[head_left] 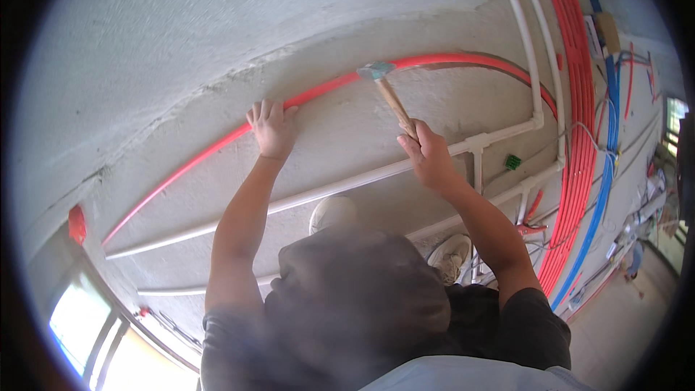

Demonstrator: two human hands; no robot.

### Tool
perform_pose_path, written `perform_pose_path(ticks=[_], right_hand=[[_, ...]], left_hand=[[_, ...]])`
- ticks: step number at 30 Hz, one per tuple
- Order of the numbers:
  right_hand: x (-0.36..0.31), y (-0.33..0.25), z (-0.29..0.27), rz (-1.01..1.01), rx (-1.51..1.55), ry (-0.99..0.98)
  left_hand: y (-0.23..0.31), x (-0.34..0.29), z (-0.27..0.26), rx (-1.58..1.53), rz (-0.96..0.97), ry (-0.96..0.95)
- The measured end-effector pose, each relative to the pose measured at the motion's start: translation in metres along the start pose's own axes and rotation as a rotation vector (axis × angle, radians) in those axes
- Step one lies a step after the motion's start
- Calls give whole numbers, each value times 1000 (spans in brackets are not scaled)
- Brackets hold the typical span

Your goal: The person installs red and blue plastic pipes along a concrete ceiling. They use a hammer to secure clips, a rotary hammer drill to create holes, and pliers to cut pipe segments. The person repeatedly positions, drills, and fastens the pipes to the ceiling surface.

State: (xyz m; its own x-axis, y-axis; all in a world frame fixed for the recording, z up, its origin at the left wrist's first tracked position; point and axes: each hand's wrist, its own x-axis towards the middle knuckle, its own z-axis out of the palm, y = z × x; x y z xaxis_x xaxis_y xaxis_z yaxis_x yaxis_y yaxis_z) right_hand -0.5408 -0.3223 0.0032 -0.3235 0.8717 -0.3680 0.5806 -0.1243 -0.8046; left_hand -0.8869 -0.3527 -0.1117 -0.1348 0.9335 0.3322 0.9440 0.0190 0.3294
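Observation:
A long red conduit pipe [329,87] runs in a curve along the foot of the grey wall. My left hand [274,129] is closed over this pipe, with its fingers on the far side and the thumb spread along it. In my right hand [428,152] is a hammer [396,105], held by its wooden handle. The worn, bluish-grey hammer head lies over the red pipe, to the right of my left hand. Whether the head touches the pipe or hovers just above it, I cannot tell.
White pipes [340,192] cross the concrete floor by my shoes [449,257]. At the right run a bundle of red pipes [575,137] and some blue pipes [607,152]. A small green piece [512,162] and a red-handled tool [532,230] lie nearby. A window [83,318] is at lower left.

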Motion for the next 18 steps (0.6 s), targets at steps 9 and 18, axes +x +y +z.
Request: perform_pose_path(ticks=[9, 18], right_hand=[[13, -42, 11, -156, -130, 17], [28, -54, 10, -161, -182, -26]], left_hand=[[5, 6, -5, -33, -18, 10], [0, 9, -9, -52, -9, -22]])
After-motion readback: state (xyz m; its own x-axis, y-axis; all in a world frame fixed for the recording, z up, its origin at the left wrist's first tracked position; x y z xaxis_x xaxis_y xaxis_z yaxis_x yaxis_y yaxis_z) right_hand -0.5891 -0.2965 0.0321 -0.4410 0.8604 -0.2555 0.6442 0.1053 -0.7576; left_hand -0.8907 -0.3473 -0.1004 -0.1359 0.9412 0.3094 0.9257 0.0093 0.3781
